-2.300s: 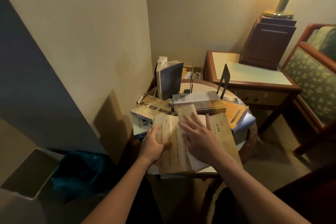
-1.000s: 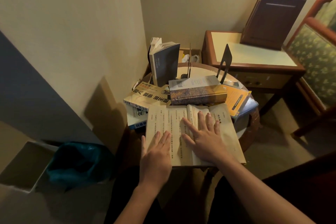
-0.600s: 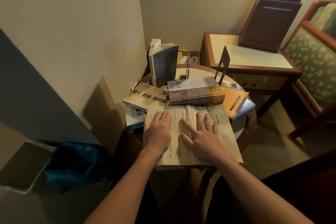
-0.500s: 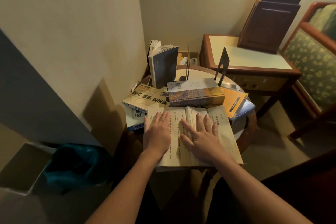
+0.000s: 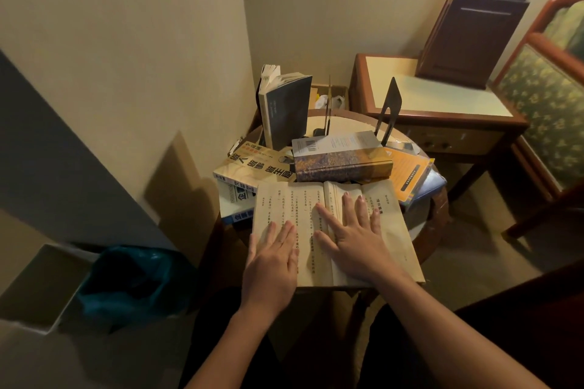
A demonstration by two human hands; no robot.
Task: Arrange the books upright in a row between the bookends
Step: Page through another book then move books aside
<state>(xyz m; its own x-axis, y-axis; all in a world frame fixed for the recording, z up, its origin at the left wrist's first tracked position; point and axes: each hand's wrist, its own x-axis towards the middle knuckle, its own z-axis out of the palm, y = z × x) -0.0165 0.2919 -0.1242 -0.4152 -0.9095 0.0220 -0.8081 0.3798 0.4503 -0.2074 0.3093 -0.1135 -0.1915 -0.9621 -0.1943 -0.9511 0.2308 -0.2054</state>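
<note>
Yellow book (image 5: pixel 252 164) laid flat at left of surface (image 5: pixel 347 123). Left grip (image 5: pixel 271 262) held wide, pressed flat on open book (image 5: pixel 284 208). Grey book (image 5: pixel 289 110) stood upright at back, left bookend (image 5: pixel 328 104) beside it. Thick book (image 5: pixel 341 161) laid flat in middle. Right grip (image 5: pixel 354 237) held wide, pressed on same pages. Right bookend (image 5: pixel 392 101) stood behind it.

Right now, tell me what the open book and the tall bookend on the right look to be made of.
Open book: paper, matte and yellowed, with printed columns of text. Bookend: probably thin sheet metal, dark and dull; it stands as a flat plate with a cut-out slot.
</note>
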